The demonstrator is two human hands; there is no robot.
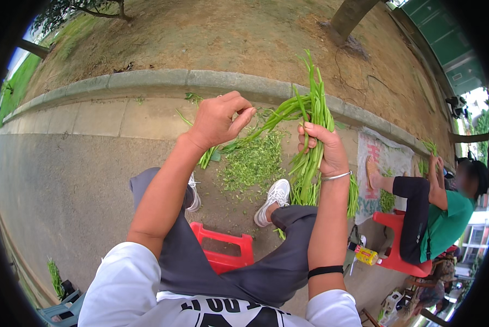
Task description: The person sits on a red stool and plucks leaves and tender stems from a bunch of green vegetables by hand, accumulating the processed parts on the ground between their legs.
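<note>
My right hand point(326, 144), with a silver bangle at its wrist, is wrapped round a bunch of long green vegetable stems point(322, 111). Some stems stand up above the fist; others bend over to the left and trail down. To the left of the bunch, my left hand point(222, 117) is raised with its fingers curled and the thumb close to them. Anything in that pinch is too small or hidden to make out. Below, a heap of chopped-looking green bits point(252, 163) lies on the ground between my feet. More stems point(353, 196) hang or lie beneath my right forearm.
A stone kerb point(146, 82) runs across ahead, with bare soil and trees beyond. A red plastic stool point(222, 248) shows between my legs. At right, another person point(446, 218) in green sits on a red stool by a white sheet point(383, 158). A yellow-labelled bottle point(366, 255) stands nearby.
</note>
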